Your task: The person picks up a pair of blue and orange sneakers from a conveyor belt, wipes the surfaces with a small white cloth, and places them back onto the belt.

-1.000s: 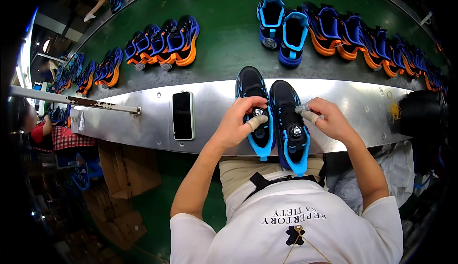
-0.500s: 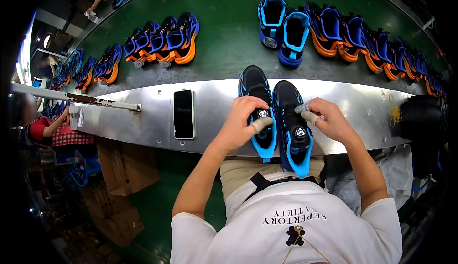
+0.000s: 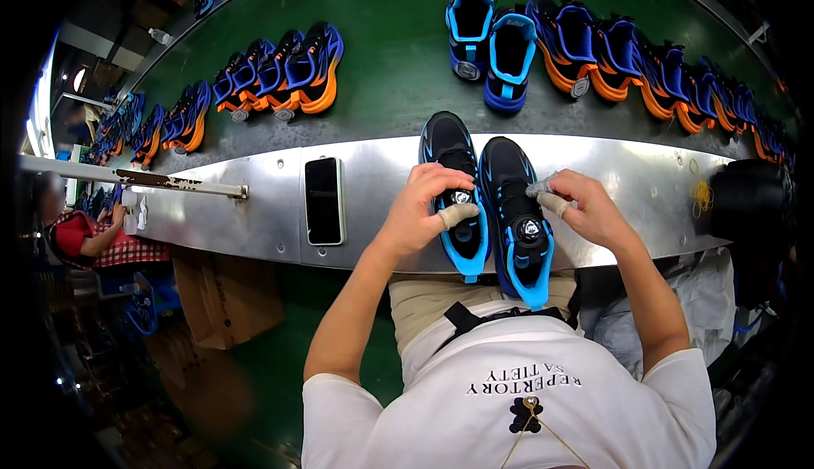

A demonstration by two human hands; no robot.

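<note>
A pair of black-and-blue sneakers with round dial closures lay side by side on the steel desk (image 3: 636, 181), toes pointing away from the person. The left shoe (image 3: 454, 172) sat under the left hand (image 3: 424, 210), whose grip was curled shut over the tongue, a taped fingertip pressed at the dial. The right shoe (image 3: 517, 214) lay touching its mate, its dial (image 3: 529, 229) uncovered. The right hand (image 3: 581, 206) hovered just beside that shoe's collar, its taped fingers pinched together on something small and pale; what it was could not be made out. The step in hand looked like fitting or checking the closures, and the next move would likely call for a steady hold on each shoe. A dark phone (image 3: 324, 200) lay face up to the left, and rows of blue-and-orange shoes (image 3: 593, 49) stood on the green belt (image 3: 390, 53) beyond.
</note>
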